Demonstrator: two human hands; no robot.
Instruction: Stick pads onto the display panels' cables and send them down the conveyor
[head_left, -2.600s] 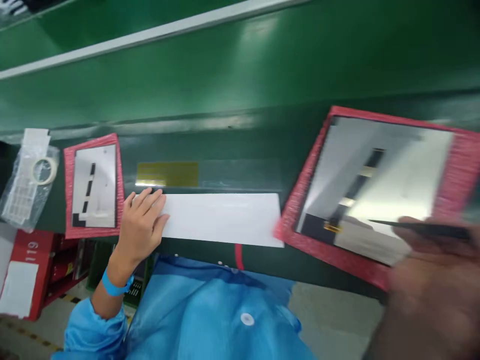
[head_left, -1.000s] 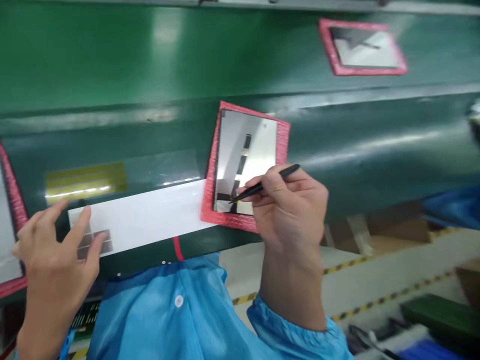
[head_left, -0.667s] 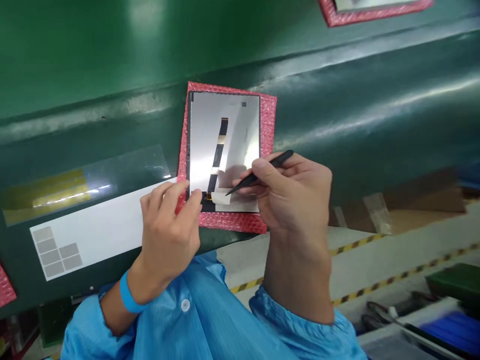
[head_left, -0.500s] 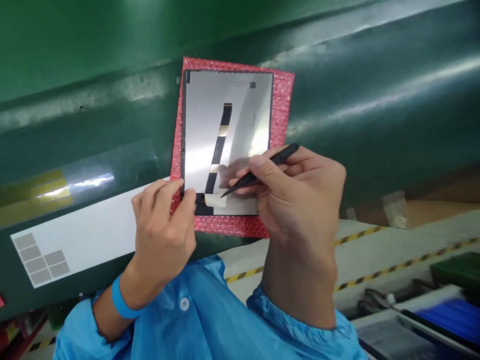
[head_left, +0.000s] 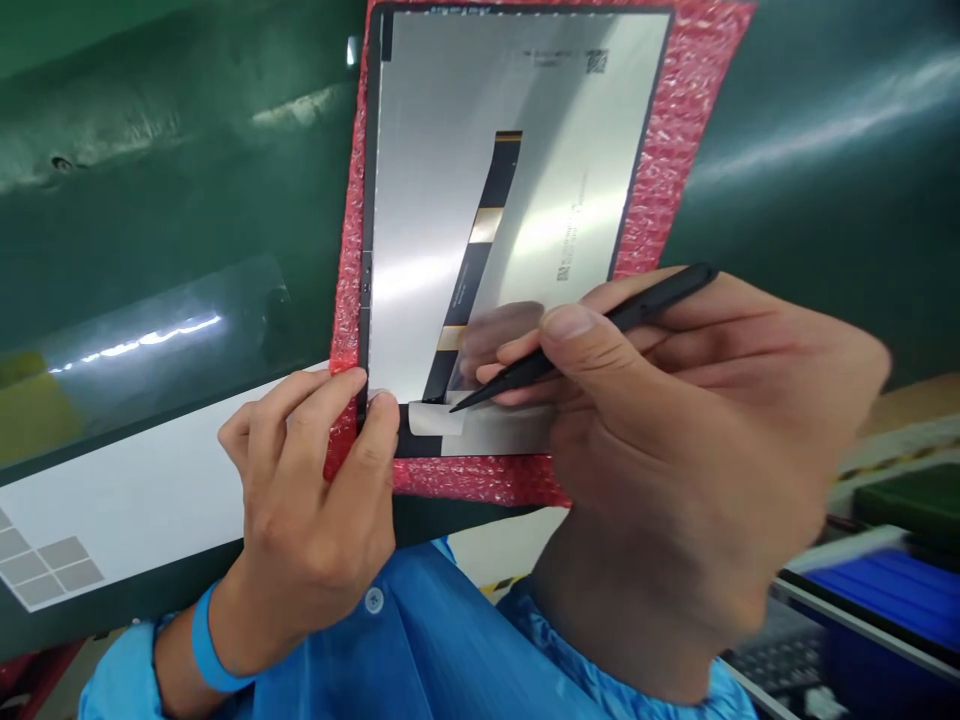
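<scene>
Head view: blue bin (head_left: pixel 900 590) at near right, contents unclear to me; panel (head_left: pixel 427 200) on red wrap (head_left: pixel 679 130). Right hand (head_left: pixel 712 430) pinches tool (head_left: pixel 517 374) over label (head_left: pixel 431 420); left hand (head_left: pixel 315 500), thumb apart, touches panel.

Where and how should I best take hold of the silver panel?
Probably grip the panel by its long edges, from left and right: it lies flat on red bubble wrap, and a ribbon cable lies on its face, so the middle is better untouched.

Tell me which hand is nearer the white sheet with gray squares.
Left. The left hand covers part of the white sheet's right end in view; the right hand is farther right, over the display panel.
</scene>
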